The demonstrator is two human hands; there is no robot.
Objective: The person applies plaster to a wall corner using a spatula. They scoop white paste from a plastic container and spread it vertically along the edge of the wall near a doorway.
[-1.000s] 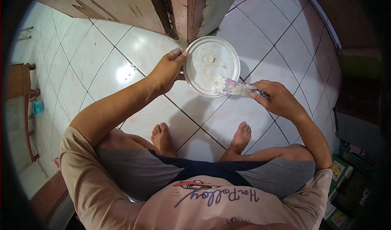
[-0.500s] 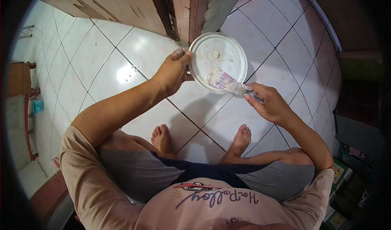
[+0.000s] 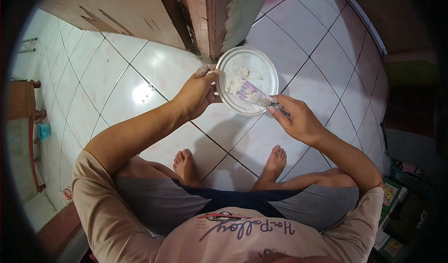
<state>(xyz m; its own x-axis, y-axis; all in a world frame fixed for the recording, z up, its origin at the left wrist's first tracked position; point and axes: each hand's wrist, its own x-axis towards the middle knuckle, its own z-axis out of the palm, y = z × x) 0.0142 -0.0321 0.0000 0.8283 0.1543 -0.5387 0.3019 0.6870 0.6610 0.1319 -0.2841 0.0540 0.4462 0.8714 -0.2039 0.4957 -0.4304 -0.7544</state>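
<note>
Tiled floor down below, and over it the round white lid, its left edge pinched in my left grip. My right grip is closed round the handle of the scraper, which comes in over the lid's lower-right edge. I've just slid it further toward the left edge, so the paste sits closer to the small lump; looks like gathering to me.

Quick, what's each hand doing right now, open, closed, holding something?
Left hand: closed on the edge of the round white lid.
Right hand: closed around the dark handle of the scraper.
</note>
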